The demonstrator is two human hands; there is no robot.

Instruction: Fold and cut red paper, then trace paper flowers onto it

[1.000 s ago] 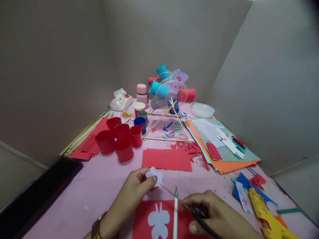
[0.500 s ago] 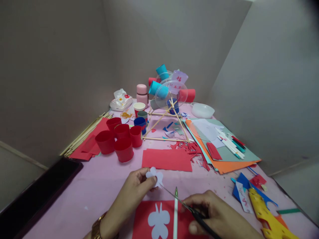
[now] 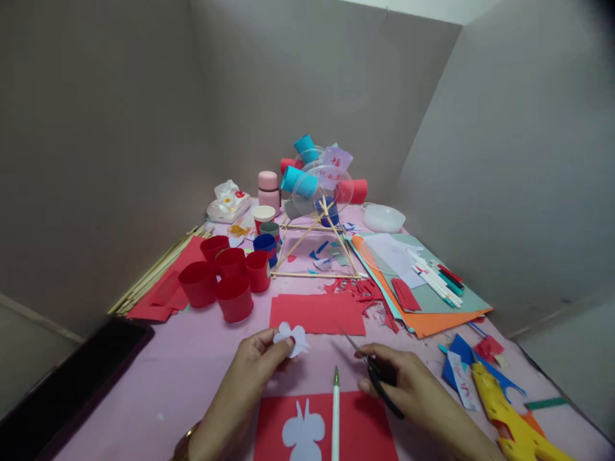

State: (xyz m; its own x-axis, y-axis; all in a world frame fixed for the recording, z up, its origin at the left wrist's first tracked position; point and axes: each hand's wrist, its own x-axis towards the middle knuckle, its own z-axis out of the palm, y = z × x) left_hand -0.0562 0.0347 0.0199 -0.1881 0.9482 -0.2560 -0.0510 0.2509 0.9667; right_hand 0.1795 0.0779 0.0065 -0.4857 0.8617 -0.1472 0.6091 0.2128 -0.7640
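Note:
Between thumb and fingers, my left hand point(image 3: 266, 360) pinches a small white paper cutout point(image 3: 294, 339) with rounded lobes and thin points on its right side. My right hand point(image 3: 403, 384) grips black-handled scissors point(image 3: 377, 379), blades pointing up and left, apart from the cutout. Below the hands, a white butterfly-shaped paper cutout point(image 3: 303, 432) lies on a red paper sheet point(image 3: 368, 426). A white pen with a green tip point(image 3: 336, 410) rests on that sheet, right of the butterfly shape. Beyond my hands lies a stack of red paper point(image 3: 317, 314).
Several red cups point(image 3: 234, 298) stand at left, near a black phone-like slab point(image 3: 77, 384). A stick frame point(image 3: 314, 276) carries a wheel with cups point(image 3: 321, 189) at the back. Coloured sheets point(image 3: 432, 323) with markers point(image 3: 435, 282) and a yellow glue gun point(image 3: 502, 410) lie at right.
The scissors have drawn away from the paper cutout, and their blades now point further up. My left hand has tilted the cutout and shifted slightly left.

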